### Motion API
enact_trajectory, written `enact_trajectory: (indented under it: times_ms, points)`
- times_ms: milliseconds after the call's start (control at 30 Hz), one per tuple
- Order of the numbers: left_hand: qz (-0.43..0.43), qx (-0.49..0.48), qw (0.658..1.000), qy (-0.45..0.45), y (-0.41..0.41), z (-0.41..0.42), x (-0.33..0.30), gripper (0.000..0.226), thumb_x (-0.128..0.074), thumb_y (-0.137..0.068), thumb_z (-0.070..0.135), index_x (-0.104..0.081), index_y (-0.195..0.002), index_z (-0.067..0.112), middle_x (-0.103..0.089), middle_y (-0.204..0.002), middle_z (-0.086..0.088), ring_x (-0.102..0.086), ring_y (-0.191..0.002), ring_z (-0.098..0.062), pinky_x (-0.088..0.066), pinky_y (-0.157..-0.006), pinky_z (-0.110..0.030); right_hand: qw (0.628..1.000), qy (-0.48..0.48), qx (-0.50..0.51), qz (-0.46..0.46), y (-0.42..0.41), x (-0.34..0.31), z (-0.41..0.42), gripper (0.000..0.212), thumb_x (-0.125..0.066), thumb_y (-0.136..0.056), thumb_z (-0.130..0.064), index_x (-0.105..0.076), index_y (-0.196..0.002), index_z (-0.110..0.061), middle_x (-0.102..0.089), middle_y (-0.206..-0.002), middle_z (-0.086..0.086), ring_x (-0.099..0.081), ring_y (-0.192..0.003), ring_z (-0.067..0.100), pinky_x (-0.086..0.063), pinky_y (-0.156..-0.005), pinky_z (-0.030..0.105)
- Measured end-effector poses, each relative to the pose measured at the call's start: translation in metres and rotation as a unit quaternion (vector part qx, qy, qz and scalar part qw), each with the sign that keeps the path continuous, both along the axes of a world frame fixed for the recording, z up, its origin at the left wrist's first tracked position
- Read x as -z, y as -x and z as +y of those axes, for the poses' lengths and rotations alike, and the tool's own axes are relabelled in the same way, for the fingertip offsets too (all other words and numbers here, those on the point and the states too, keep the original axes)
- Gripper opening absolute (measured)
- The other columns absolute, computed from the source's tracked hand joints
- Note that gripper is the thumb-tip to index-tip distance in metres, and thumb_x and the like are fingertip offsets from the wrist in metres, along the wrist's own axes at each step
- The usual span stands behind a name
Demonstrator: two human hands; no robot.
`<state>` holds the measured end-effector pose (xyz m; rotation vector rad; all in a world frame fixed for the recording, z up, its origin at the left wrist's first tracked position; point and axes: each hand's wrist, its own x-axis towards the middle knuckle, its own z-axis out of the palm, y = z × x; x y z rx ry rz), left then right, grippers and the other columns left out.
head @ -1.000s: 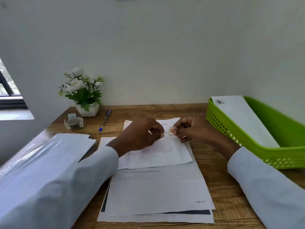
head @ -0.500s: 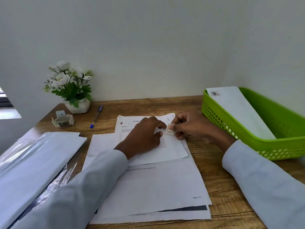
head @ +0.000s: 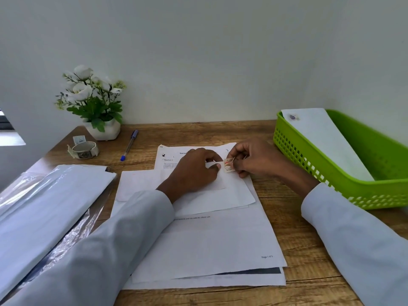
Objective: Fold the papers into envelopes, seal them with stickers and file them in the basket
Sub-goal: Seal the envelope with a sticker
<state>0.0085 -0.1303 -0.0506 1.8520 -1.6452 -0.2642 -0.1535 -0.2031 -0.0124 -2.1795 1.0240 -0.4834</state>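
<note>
A folded white paper envelope [head: 234, 195] lies on a stack of printed sheets [head: 209, 246] at the table's middle. My left hand [head: 194, 171] presses flat on the envelope, fingertips at its flap. Touching those fingertips, my right hand [head: 254, 160] pinches a small cream and red sticker [head: 228, 165] at the flap's edge. The green plastic basket [head: 379, 173] stands at the right with one sealed white envelope [head: 326, 144] leaning inside it.
A sticker roll [head: 85, 150] and a blue pen [head: 129, 145] lie at the back left, next to a white flower pot [head: 103, 130]. A plastic-wrapped ream of paper [head: 48, 208] fills the left side. The wall runs close behind the table.
Both hands came down from above the table onto the envelope. My left hand flattened onto the paper, and the sticker now rests at the flap edge.
</note>
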Motion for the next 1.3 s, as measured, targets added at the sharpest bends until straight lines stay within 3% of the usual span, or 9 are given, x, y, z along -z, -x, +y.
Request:
enact_trajectory:
  times_ms: [100, 367, 533, 800, 1000, 1233, 1300]
  points:
    - [0.025, -0.005, 1.0, -0.009, 0.0, 0.0, -0.001, 0.016, -0.061, -0.089, 0.022, -0.073, -0.099, 0.021, -0.07, -0.101, 0.009, -0.057, -0.086, -0.007, -0.039, -0.075, -0.022, 1.0, 0.013, 0.002, -0.002, 0.0, 0.002, 0.002, 0.018, -0.07, -0.084, -0.001, -0.074, -0.092, -0.016, -0.069, -0.071, -0.002, -0.07, -0.061, 0.014, -0.061, -0.067, 0.03]
    - [0.048, -0.022, 0.998, -0.021, -0.001, -0.001, 0.0, 0.01, -0.066, -0.086, 0.028, -0.071, -0.092, 0.022, -0.066, -0.086, 0.011, -0.058, -0.08, -0.01, -0.043, -0.072, -0.025, 0.998, 0.056, 0.008, -0.006, 0.001, 0.007, 0.003, 0.023, -0.072, -0.082, -0.004, -0.075, -0.104, -0.013, -0.071, -0.071, 0.0, -0.072, -0.066, 0.019, -0.062, -0.072, 0.033]
    - [0.049, -0.021, 0.999, -0.005, -0.001, -0.001, 0.002, 0.022, -0.072, -0.081, 0.041, -0.069, -0.082, 0.019, -0.066, -0.077, 0.009, -0.057, -0.071, -0.009, -0.044, -0.064, -0.028, 0.996, 0.082, 0.014, -0.015, -0.002, 0.01, 0.004, 0.021, -0.076, -0.08, -0.007, -0.075, -0.101, -0.013, -0.071, -0.071, -0.001, -0.069, -0.064, 0.017, -0.058, -0.067, 0.029]
    - [0.036, -0.028, 0.999, 0.014, -0.002, -0.003, 0.005, 0.03, -0.071, -0.08, 0.05, -0.057, -0.064, 0.028, -0.058, -0.063, 0.01, -0.05, -0.059, -0.007, -0.033, -0.055, -0.026, 0.994, 0.102, 0.036, -0.021, -0.005, 0.014, 0.004, 0.031, -0.085, -0.073, -0.024, -0.076, -0.1, -0.013, -0.074, -0.08, 0.006, -0.069, -0.069, 0.019, -0.059, -0.072, 0.034]
    - [0.028, -0.031, 0.999, 0.018, -0.001, -0.002, 0.005, 0.032, -0.07, -0.081, 0.049, -0.055, -0.063, 0.028, -0.056, -0.061, 0.011, -0.049, -0.059, -0.006, -0.032, -0.053, -0.026, 0.994, 0.102, 0.046, -0.007, -0.006, 0.013, 0.004, 0.036, -0.085, -0.073, -0.028, -0.075, -0.104, -0.014, -0.075, -0.088, 0.006, -0.068, -0.071, 0.017, -0.057, -0.073, 0.029]
    - [0.027, -0.035, 0.999, 0.025, -0.001, -0.002, 0.006, 0.031, -0.07, -0.081, 0.049, -0.057, -0.064, 0.027, -0.057, -0.062, 0.011, -0.05, -0.06, -0.008, -0.032, -0.053, -0.026, 0.995, 0.077, 0.054, -0.013, -0.005, 0.017, -0.001, 0.039, -0.087, -0.071, -0.027, -0.074, -0.105, -0.014, -0.074, -0.091, 0.007, -0.069, -0.078, 0.021, -0.06, -0.079, 0.04]
    - [0.029, -0.038, 0.998, 0.028, -0.001, -0.003, 0.007, 0.032, -0.07, -0.081, 0.049, -0.057, -0.063, 0.027, -0.056, -0.06, 0.01, -0.049, -0.059, -0.008, -0.031, -0.053, -0.026, 0.996, 0.066, 0.059, -0.011, -0.005, 0.018, -0.002, 0.041, -0.087, -0.07, -0.03, -0.073, -0.105, -0.015, -0.072, -0.089, 0.005, -0.068, -0.075, 0.019, -0.059, -0.076, 0.036]
